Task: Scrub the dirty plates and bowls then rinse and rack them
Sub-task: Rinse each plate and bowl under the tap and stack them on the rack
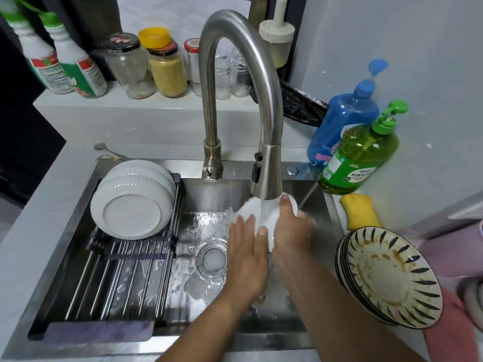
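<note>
Water pours from the tap [265, 178] onto a white bowl [266, 212] held over the middle of the sink [209, 199], just right of the drain [212, 259]. The left hand [247, 254] lies against the bowl's near side with its fingers straight and spread. The right hand [290, 228] grips the bowl's right rim, thumb curled over the edge at the top. Much of the bowl is hidden behind the stream and the hands.

A rack [117, 270] of metal rods spans the left half of the sink. At its far end a stack of white ribbed bowls [133, 197] rests tilted on its side, bases facing the camera.

On the desk at the sink's right edge stands a stack of plates [389, 278] with dark stripes around the rim; the top one is smeared with brown food stains. Just behind them lies a yellow sponge [360, 212]. In the desk's far right corner a green soap bottle [360, 158] stands in front of a blue bottle [342, 121], the two touching or nearly so.

A shelf [130, 105] behind the sink carries two white and green bottles [65, 61] at its left end, then glass jars [146, 66] and small clear glasses [231, 74]. A spoon [104, 150] lies on the desk by the sink's far left corner.
</note>
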